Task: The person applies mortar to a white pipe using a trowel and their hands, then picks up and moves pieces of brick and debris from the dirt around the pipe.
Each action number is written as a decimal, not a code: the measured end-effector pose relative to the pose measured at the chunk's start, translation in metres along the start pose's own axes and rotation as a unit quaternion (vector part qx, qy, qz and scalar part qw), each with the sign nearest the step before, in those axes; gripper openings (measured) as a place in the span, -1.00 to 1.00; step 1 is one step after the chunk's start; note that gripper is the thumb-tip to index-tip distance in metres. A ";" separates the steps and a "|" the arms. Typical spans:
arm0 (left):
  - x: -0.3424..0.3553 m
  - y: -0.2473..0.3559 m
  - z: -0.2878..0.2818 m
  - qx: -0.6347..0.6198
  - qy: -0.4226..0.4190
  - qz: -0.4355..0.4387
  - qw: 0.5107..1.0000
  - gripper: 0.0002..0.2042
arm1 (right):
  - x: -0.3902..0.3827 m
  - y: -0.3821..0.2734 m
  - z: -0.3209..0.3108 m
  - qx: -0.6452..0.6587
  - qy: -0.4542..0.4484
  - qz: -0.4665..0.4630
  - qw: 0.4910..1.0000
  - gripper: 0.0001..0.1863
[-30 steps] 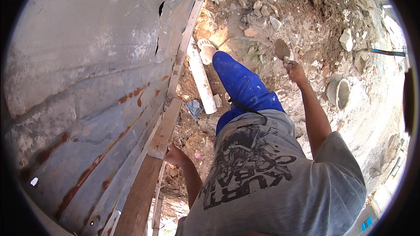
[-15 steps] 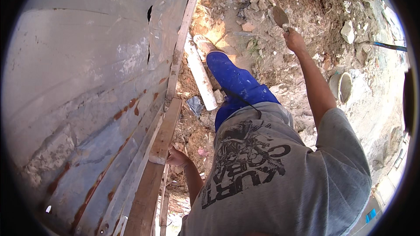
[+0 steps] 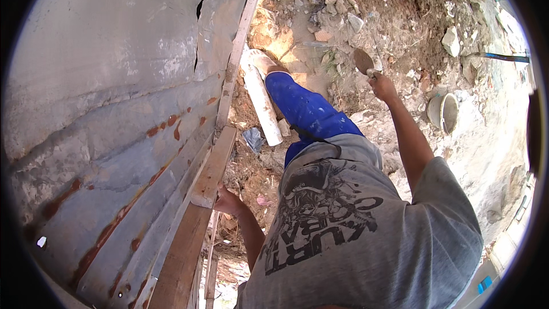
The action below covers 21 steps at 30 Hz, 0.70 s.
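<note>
My left hand [image 3: 227, 200] grips the edge of a wooden beam [image 3: 207, 177], its fingers partly hidden behind the timber. The beam runs along a grey metal sheet wall [image 3: 108, 57] with rust streaks, a slit and small holes. My right hand [image 3: 382, 86] is closed on the handle of a trowel [image 3: 362, 60], its dirty blade pointing away from me above the rubble. My leg in blue trousers [image 3: 294, 97] reaches forward, the foot [image 3: 263, 60] beside or on the upper end of a long white pipe [image 3: 260, 103]. The sole's contact is hidden.
Dirt and broken stones [image 3: 400, 17] cover the ground ahead. A pale bucket [image 3: 448, 112] lies tilted at the right, below a dark hose or bar [image 3: 497, 56]. A crumpled piece of plastic [image 3: 253, 139] is near the pipe's lower end. Pale rough ground [image 3: 486, 154] extends rightward.
My leg has shifted left toward the pipe. My right hand rose with the trowel, then came back down slightly. My left hand stays on the beam.
</note>
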<state>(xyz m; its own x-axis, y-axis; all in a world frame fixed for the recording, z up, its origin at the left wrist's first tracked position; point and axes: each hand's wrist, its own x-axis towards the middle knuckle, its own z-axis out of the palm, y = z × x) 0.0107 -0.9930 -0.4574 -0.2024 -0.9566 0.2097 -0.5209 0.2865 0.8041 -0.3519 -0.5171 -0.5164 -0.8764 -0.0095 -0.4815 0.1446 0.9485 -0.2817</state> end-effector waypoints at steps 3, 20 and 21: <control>-0.002 -0.022 -0.008 -0.044 -0.018 -0.050 0.998 -0.16 | 0.001 -0.003 0.005 0.023 -0.031 0.041 0.998 -0.57; 0.002 0.029 0.012 -0.117 -0.010 0.004 0.993 -0.34 | 0.015 -0.103 -0.037 0.053 -0.053 -0.117 0.990 -0.54; 0.004 0.033 0.011 -0.118 -0.032 0.017 0.992 -0.35 | 0.010 -0.101 -0.036 0.071 -0.045 -0.124 0.989 -0.54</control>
<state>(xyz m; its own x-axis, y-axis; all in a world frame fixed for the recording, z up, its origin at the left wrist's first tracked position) -0.0162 -0.9866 -0.4362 -0.2735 -0.9390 0.2086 -0.3066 0.2906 0.9064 -0.3923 -0.6019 -0.4627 -0.8496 -0.2702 -0.4530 -0.0008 0.8594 -0.5112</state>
